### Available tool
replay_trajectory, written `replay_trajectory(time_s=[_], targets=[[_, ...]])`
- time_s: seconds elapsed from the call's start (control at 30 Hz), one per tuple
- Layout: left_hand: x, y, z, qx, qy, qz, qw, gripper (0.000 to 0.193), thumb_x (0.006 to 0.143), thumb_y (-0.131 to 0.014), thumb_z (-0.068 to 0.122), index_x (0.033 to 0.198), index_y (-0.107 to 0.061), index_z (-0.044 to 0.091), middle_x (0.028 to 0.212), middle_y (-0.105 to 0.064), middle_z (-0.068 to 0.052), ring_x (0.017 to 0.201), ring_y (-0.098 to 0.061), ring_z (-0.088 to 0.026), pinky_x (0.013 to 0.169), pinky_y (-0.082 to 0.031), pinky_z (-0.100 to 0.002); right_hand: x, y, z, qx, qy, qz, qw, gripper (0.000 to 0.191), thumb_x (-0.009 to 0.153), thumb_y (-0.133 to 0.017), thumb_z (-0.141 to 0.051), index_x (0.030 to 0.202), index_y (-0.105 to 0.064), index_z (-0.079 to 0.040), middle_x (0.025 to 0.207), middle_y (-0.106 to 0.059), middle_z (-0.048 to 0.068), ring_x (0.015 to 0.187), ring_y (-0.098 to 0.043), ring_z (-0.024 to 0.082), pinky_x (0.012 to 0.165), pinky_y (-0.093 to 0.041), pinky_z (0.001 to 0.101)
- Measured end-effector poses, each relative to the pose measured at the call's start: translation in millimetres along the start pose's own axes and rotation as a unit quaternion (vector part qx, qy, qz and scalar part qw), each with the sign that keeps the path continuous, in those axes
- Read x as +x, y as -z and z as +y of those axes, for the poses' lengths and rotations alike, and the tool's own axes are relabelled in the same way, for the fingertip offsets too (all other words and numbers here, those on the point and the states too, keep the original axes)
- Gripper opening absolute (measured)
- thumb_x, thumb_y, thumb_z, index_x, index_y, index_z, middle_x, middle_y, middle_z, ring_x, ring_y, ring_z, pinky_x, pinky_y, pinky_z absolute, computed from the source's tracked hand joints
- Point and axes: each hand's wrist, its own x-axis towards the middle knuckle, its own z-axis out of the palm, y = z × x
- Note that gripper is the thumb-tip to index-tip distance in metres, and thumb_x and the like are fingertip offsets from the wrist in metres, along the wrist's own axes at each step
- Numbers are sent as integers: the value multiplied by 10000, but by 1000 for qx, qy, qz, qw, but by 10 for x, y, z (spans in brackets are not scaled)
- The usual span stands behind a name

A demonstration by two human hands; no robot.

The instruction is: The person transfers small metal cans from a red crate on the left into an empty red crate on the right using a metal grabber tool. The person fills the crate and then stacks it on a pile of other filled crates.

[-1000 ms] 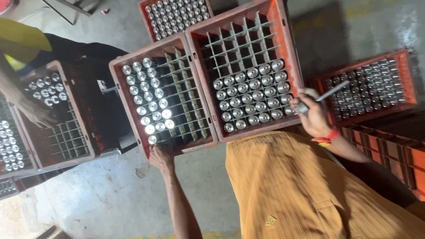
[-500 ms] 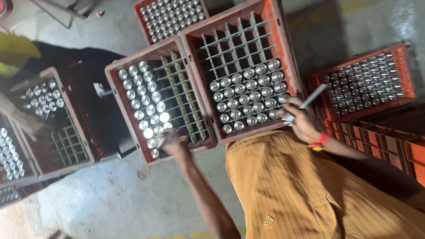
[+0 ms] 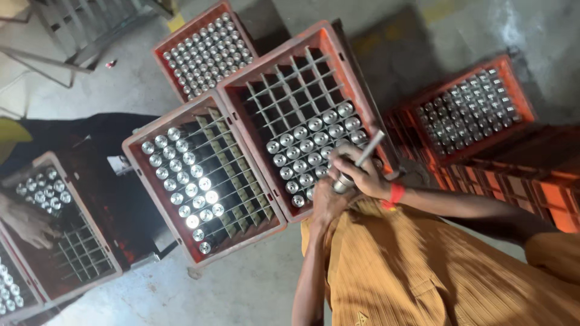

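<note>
Head view: your right hand is closed around a small shiny metal cylinder and a thin grey rod, at the near edge of the red partitioned crate before you. Your left hand is just beside it, touching the cylinder's underside; whether its fingers are curled shut or loose, you cannot tell. Rows of silver caps fill that crate's near half. Left of it, touching, stands a second crate partly filled. Farther left, another person's hand rests in a third crate.
</note>
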Motion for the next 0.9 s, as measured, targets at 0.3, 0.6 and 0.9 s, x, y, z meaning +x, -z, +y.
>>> replay_trajectory(time_s=[0.3,0.6,0.9], targets=[[297,275,-298,-31,-10,25,999,539,824,-778,171,1318,-632,12,971,-790,-151,745,-716,-243,662,-572,-377,446,739,86,84,-18,230,969,141,999,-574,-30,1131,-625,-29,981,-655,49,833,-656,161,760,-556,308],[1219,1252,-600,545,-29,143,826,180,868,-704,89,1033,-701,15,1337,-612,-191,848,-705,-271,806,-595,-407,334,1196,-43,173,18,233,957,127,1040,-573,-28,1151,-612,-75,898,-634,60,877,-654,175,851,-563,319],[-284,1409,-1232,329,-34,427,842,547,670,-682,-4,1211,-695,82,1234,-640,-173,1208,-605,-394,1192,-412,-512,-219,1515,180,146,-50,244,958,150,1085,-530,-78,1203,-606,-130,976,-678,90,917,-661,180,787,-512,313]])
